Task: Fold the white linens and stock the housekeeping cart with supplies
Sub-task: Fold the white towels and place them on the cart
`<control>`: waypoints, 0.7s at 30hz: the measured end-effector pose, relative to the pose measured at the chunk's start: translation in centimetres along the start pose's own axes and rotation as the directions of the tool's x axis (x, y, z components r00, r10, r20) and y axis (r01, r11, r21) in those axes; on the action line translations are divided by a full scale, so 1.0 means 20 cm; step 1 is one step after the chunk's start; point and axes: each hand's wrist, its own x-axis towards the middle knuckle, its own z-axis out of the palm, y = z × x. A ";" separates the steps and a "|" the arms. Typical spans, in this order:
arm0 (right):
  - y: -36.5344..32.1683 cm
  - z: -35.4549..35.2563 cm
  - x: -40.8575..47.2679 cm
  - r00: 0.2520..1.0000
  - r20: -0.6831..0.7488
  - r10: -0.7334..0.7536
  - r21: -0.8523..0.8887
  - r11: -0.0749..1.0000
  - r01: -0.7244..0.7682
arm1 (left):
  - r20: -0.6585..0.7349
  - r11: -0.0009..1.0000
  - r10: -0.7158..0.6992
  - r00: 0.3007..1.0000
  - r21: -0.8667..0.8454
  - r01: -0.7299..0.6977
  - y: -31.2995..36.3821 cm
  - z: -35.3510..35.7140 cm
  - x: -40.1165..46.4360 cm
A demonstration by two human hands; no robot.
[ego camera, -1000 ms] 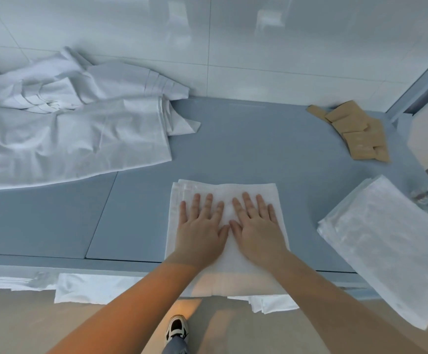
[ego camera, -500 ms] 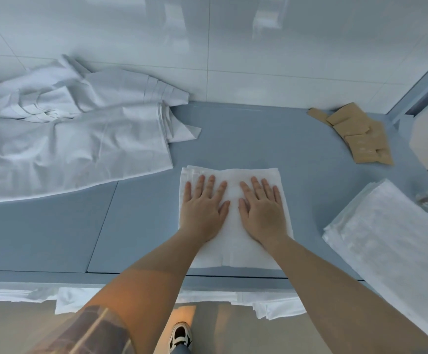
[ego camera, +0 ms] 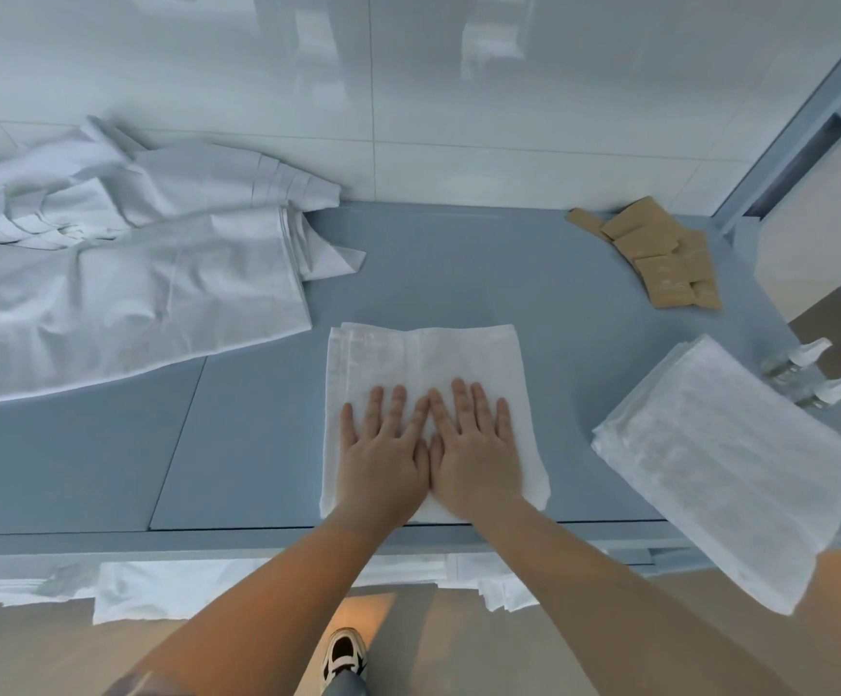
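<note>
A folded white towel [ego camera: 423, 354] lies flat near the front edge of the blue-grey table [ego camera: 257, 444]. My left hand [ego camera: 383, 449] and my right hand [ego camera: 476, 444] rest palm down on its near half, side by side, fingers spread and touching at the thumbs. Neither hand grips anything. A stack of folded white towels [ego camera: 724, 469] sits at the right, overhanging the table's front corner. A crumpled heap of unfolded white linens [ego camera: 122, 283] covers the table's back left.
Several brown paper packets [ego camera: 659, 253] lie at the back right near the white tiled wall [ego camera: 408, 92]. Two clear spray bottles [ego camera: 810, 379] stand off the right edge. More white linens [ego camera: 207, 585] sit on a shelf below the table front. My shoe [ego camera: 343, 655] shows on the floor.
Both hands slid back toward me over the towel, from its far half to its near half, and came closer together. The towel now lies fully on the table.
</note>
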 end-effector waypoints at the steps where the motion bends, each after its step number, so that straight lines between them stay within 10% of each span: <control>1: 0.04 0.00 0.02 0.999 0.015 -0.030 -0.026 0.999 0.030 | 0.005 1.000 0.012 1.000 0.013 -0.012 -0.01 0.00 0.00; 21: 0.23 0.05 0.04 0.968 -0.011 0.251 0.326 0.916 -0.234 | 0.017 0.965 -0.202 0.979 -0.165 0.202 -0.14 0.03 -0.04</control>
